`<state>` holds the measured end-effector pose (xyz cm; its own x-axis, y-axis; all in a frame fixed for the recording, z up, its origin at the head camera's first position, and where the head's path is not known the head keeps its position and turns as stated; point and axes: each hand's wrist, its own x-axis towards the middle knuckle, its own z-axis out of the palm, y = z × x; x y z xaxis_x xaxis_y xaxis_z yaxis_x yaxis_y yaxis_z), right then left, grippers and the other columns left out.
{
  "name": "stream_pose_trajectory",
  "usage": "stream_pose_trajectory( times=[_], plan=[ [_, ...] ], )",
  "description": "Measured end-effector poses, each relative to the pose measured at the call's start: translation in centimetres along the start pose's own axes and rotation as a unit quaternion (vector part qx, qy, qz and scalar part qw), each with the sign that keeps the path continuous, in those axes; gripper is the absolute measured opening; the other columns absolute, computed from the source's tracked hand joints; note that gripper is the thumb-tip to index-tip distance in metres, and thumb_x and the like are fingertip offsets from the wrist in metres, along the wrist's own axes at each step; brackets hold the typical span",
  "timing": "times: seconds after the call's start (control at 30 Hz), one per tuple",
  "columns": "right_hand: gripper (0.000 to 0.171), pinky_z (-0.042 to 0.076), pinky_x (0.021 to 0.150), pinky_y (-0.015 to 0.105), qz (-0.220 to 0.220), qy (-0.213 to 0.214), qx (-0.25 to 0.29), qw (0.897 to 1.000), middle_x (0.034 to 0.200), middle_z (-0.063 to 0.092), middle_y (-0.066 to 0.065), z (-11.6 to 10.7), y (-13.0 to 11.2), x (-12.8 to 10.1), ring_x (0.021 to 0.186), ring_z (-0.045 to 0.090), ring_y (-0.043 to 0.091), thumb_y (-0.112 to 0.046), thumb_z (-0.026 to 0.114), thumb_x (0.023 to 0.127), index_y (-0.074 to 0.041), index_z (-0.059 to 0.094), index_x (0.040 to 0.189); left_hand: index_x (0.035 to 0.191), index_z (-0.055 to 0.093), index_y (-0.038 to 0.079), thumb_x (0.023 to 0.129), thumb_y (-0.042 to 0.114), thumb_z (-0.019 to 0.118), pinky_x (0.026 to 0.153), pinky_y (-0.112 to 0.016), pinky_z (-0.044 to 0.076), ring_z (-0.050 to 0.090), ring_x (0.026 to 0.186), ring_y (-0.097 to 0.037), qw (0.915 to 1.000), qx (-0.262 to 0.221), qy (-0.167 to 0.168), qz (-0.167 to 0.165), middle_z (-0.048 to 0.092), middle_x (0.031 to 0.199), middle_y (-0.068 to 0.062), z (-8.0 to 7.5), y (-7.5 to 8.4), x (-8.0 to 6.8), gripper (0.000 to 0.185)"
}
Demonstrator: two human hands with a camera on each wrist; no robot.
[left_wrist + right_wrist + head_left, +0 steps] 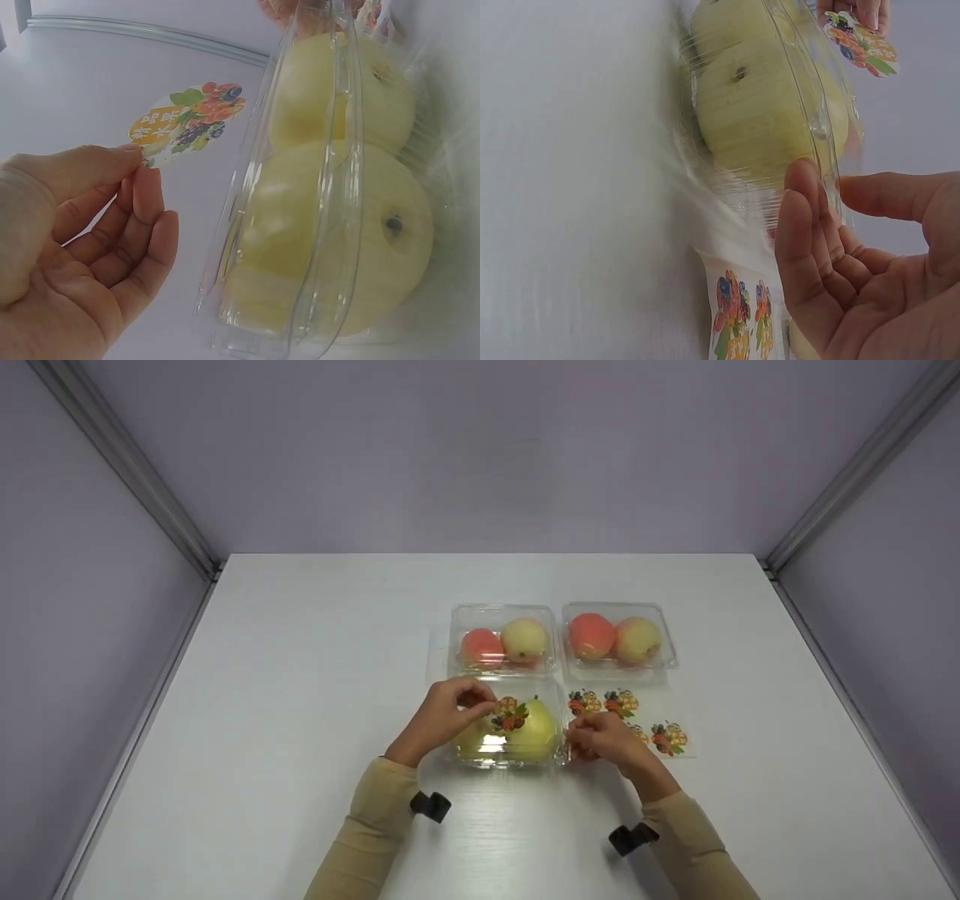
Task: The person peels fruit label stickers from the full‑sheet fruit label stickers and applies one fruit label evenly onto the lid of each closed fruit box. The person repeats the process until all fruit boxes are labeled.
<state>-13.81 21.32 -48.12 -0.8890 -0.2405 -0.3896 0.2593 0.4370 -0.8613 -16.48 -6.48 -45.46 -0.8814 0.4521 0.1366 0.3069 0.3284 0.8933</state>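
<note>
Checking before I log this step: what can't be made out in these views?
- Sticker print: too small to read, left wrist view.
- Right hand contact with the clear box: head view too small; right wrist view leaves it unclear.
- Sticker sheet: cut off by right wrist view's bottom edge.

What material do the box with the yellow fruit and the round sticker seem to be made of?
The box looks like thin clear plastic, glossy: the fruit shows through and its ribs catch glare. The sticker, pinched by the left hand, seems printed paper or film with a smooth face; which one I cannot tell.
</note>
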Motion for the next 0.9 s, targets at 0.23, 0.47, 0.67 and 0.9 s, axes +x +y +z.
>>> stream_pose_trajectory(
  times=[0.23, 0.47, 0.67, 0.9],
  plan=[
    [0.021, 0.053, 0.063, 0.024, 0.000, -0.002, 0.006, 1.000, 0.070, 0.060, -0.004, 0.18, -0.09, -0.13, 0.064, 0.057, 0.006, -0.012, 0.054, 0.096, 0.007, 0.062, 0.099, 0.096, 0.069, 0.003, 0.090, 0.014, 0.066, 0.074, -0.020, 0.054, 0.069, 0.087, -0.025, 1.0000, -0.005, -0.004, -0.003, 0.072, 0.096, -0.016, 0.05, -0.05, -0.16, 0.014],
    [0.021, 0.053, 0.063, 0.025, 0.003, -0.001, 0.003, 1.000, 0.070, 0.060, -0.004, 0.31, -0.01, -0.21, 0.064, 0.057, 0.007, -0.012, 0.054, 0.096, 0.007, 0.063, 0.099, 0.095, 0.069, 0.002, 0.090, 0.012, 0.066, 0.074, -0.020, 0.054, 0.068, 0.086, -0.026, 1.0000, -0.002, 0.007, -0.001, 0.071, 0.096, -0.016, 0.26, -0.34, -0.28, 0.011],
    [0.021, 0.053, 0.063, 0.025, -0.002, 0.004, 0.004, 1.000, 0.069, 0.060, -0.004, 0.38, 0.17, -0.17, 0.064, 0.057, 0.006, -0.012, 0.053, 0.096, 0.007, 0.062, 0.100, 0.093, 0.069, 0.002, 0.088, 0.010, 0.067, 0.073, -0.019, 0.055, 0.068, 0.083, -0.024, 0.9996, 0.006, 0.027, 0.003, 0.071, 0.093, -0.015, 0.42, -0.52, -0.27, 0.009],
    [0.021, 0.054, 0.064, 0.025, 0.004, 0.005, 0.009, 1.000, 0.070, 0.059, -0.004, 0.57, 0.14, -0.20, 0.065, 0.057, 0.007, -0.013, 0.054, 0.096, 0.006, 0.062, 0.100, 0.092, 0.069, 0.001, 0.088, 0.008, 0.067, 0.073, -0.019, 0.055, 0.068, 0.082, -0.023, 0.9990, 0.012, 0.043, 0.004, 0.071, 0.092, -0.015, 0.55, -0.75, -0.22, 0.008]
  ],
)
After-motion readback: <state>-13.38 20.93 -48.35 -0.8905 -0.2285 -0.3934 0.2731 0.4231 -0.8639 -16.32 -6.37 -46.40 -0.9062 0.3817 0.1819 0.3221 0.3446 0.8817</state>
